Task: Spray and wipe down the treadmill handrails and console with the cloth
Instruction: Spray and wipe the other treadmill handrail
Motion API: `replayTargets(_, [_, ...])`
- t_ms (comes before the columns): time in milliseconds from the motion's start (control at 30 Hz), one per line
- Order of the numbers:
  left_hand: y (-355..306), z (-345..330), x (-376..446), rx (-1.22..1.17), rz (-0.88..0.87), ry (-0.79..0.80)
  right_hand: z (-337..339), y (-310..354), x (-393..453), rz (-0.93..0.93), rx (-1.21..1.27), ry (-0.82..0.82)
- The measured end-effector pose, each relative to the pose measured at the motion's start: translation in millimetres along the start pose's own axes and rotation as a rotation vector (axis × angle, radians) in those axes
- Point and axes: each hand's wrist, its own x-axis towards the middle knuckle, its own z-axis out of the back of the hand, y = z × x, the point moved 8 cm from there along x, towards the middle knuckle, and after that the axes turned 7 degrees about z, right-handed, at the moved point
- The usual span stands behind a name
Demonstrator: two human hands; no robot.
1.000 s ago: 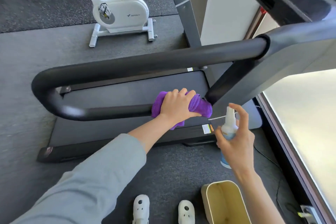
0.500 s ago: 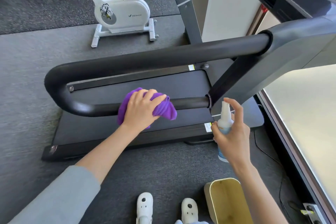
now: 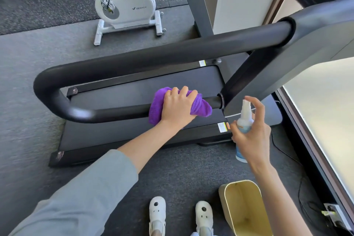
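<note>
1. We see the matte black tubular handrail (image 3: 118, 113) looping across mid-frame.
2. Our left hand (image 3: 177, 108) grips the fuzzy purple cloth (image 3: 156, 105) around its lower bar, centre frame.
3. Our right hand (image 3: 252, 136) holds the slim plastic spray bottle (image 3: 244, 120), right of centre.

Purple cloth (image 3: 201, 108) around black handrail (image 3: 115, 114)

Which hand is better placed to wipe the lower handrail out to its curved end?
Left. The left hand already grips the purple cloth wrapped on the lower handrail. The right hand holds the spray bottle off the rail.
</note>
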Motion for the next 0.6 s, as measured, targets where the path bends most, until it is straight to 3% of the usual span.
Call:
replayTargets(167, [-65,-5,23,0.064,-0.02,0.04,16,-6,-7,-0.037,0.029,-0.019])
replayTargets(300, [-69,-7,22,0.054,-0.032,-0.002,22,3,-8,-0.054,0.047,-0.035])
replayTargets(433, [-28,-1,4,0.007,-0.104,-0.075,15,23,-7,0.005,0.039,-0.007])
replayTargets(600, [77,19,-37,-0.072,-0.056,-0.165,-9,50,-10,0.059,0.028,0.025])
